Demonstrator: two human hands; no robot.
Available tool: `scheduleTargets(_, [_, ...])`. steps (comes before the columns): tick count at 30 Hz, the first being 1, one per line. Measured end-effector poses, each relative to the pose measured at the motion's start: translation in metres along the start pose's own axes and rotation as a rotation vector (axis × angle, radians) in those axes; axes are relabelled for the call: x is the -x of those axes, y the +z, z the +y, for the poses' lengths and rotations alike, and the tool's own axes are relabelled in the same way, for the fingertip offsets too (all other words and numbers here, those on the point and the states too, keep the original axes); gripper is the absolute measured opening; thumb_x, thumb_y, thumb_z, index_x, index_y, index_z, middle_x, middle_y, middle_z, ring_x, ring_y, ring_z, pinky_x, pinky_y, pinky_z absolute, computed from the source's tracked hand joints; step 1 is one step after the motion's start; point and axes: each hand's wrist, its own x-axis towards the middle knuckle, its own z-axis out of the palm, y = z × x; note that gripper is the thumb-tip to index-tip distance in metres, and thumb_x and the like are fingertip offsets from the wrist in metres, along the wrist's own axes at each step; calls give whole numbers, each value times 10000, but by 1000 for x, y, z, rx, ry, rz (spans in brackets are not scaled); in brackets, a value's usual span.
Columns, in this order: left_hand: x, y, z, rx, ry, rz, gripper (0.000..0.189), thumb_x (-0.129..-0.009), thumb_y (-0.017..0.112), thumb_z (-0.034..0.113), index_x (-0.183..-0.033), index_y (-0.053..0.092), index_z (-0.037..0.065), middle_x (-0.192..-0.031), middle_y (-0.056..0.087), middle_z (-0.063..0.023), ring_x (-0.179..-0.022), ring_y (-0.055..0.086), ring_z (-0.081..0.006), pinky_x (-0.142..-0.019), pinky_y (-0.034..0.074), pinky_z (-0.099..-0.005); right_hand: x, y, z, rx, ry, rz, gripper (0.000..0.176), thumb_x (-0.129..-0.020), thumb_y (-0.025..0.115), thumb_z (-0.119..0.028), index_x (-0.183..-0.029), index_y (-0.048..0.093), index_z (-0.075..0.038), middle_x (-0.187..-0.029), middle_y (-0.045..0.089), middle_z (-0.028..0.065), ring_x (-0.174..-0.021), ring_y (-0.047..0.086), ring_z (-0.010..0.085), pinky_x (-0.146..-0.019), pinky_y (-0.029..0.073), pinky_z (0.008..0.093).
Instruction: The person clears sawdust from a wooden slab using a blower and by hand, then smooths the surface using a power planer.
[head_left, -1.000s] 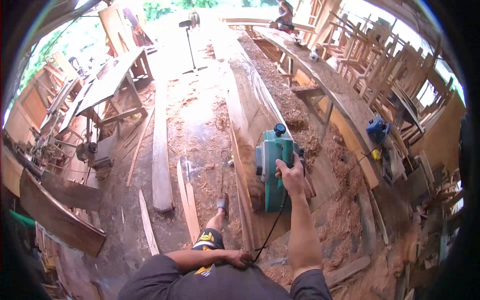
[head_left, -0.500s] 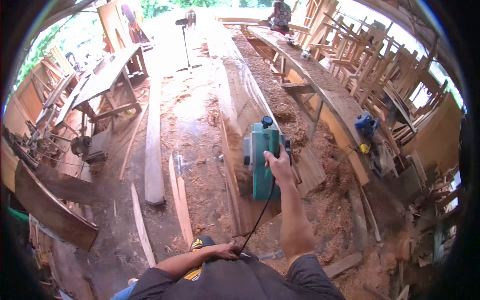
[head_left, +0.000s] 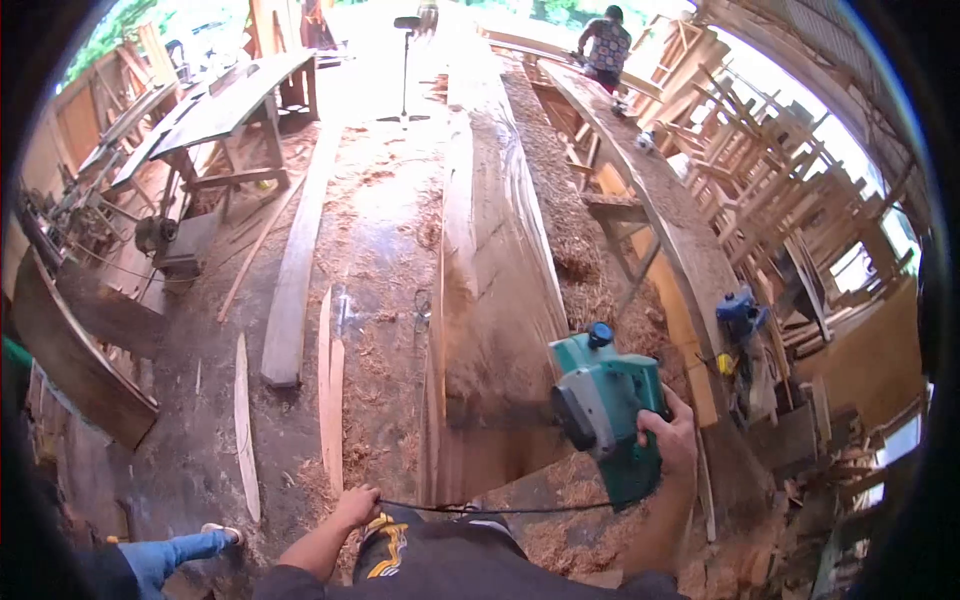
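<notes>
My right hand (head_left: pixel 672 432) is wrapped round the rear handle of a green electric planer (head_left: pixel 590 385). The planer is tilted and overlaps the right edge of a long, wide wooden plank (head_left: pixel 500 290) near its close end. Its dark front knob points up and away from me. Low in the view, in front of my body, my left hand (head_left: pixel 357 507) is closed on the planer's black power cord (head_left: pixel 520 511). The cord runs across to the tool's back end. Pale streaks and brown grain show along the plank's upper face.
Wood shavings (head_left: pixel 385 200) cover much of the floor. Loose boards (head_left: pixel 300 270) lie to the left, near a slanted work table (head_left: pixel 230 105). A long bench (head_left: pixel 655 190) on the right bears a blue tool (head_left: pixel 740 312). A person (head_left: pixel 606 48) is at the far end; another person's leg (head_left: pixel 185 547) shows lower left.
The planer has moved right and closer to me, off the plank's middle, and has turned and tilted. My left hand has shifted left, drawing the cord across my front.
</notes>
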Motion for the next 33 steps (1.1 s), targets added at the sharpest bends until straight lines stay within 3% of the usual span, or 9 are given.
scheduleTargets(8, [73, 57, 86, 348, -39, -185, 351, -878, 591, 276, -1135, 633, 40, -1103, 681, -199, -1030, 654, -408, -909, 528, -477, -93, -53, 92, -109, -92, 126, 474, -822, 616, -36, -1290, 564, 13, -776, 578, 32, -549, 522, 111, -497, 431, 266])
scheduleTargets(9, [70, 101, 65, 414, 95, 33, 380, -868, 614, 299, -1144, 642, 39, -1128, 678, -206, -1044, 653, -403, -934, 515, -469, -99, -54, 104, -128, -106, 122, 460, -826, 616, -37, -1281, 565, 8, -778, 576, 31, -550, 522, 111, -499, 431, 268])
scheduleTargets(12, [66, 107, 78, 596, -288, 204, 404, -862, 608, 337, -1183, 679, 102, -1226, 647, -221, -1079, 648, -403, -952, 505, -483, -101, -45, 119, -193, -88, 178, 365, -852, 618, -60, -1211, 568, -13, -770, 567, 32, -564, 525, 115, -518, 444, 276])
scheduleTargets(14, [39, 140, 68, 471, -544, -51, 411, -882, 593, 398, -1175, 691, 126, -1184, 663, -225, -1067, 650, -412, -946, 507, -489, -110, -52, 139, -176, -111, 195, 335, -865, 611, -69, -1192, 560, -19, -746, 559, 23, -578, 522, 112, -525, 453, 280])
scheduleTargets(18, [12, 198, 68, 224, -75, -142, 408, -927, 566, 444, -1133, 707, 122, -1075, 698, -214, -1040, 658, -411, -933, 509, -497, -99, -38, 133, 9, -152, 323, 232, -899, 630, -153, -1095, 607, -31, -729, 568, 20, -616, 553, 115, -558, 464, 292])
scheduleTargets(22, [-50, 247, 50, 291, -196, -256, 415, -920, 592, 432, -1178, 691, 122, -1102, 702, -179, -1048, 661, -386, -909, 519, -476, -103, -38, 148, 165, -199, 422, 271, -912, 656, -226, -1090, 636, -22, -727, 587, 29, -600, 565, 113, -557, 465, 294])
scheduleTargets(25, [-73, 241, 60, 299, -200, 35, 397, -934, 590, 471, -1168, 692, 166, -1024, 718, -181, -924, 694, -393, -800, 550, -458, -99, -35, 149, 210, -205, 462, 323, -913, 676, -260, -1129, 643, -23, -724, 594, 26, -586, 562, 114, -555, 465, 294])
scheduleTargets(30, [-172, 306, 46, 560, 237, 384, 334, -920, 623, 346, -1131, 658, 90, -1006, 679, -231, -986, 646, -426, -820, 519, -490, -119, -61, 192, 238, -588, 328, 412, -944, 634, -292, -1266, 619, -35, -779, 606, 20, -675, 576, 105, -646, 475, 269])
scheduleTargets(33, [-216, 318, 40, 409, 127, 136, 368, -916, 625, 351, -1169, 645, 86, -1014, 676, -234, -993, 640, -429, -813, 518, -497, -115, -62, 200, 148, -583, 339, 438, -954, 613, -293, -1313, 603, -42, -866, 629, 23, -773, 600, 105, -718, 485, 259])
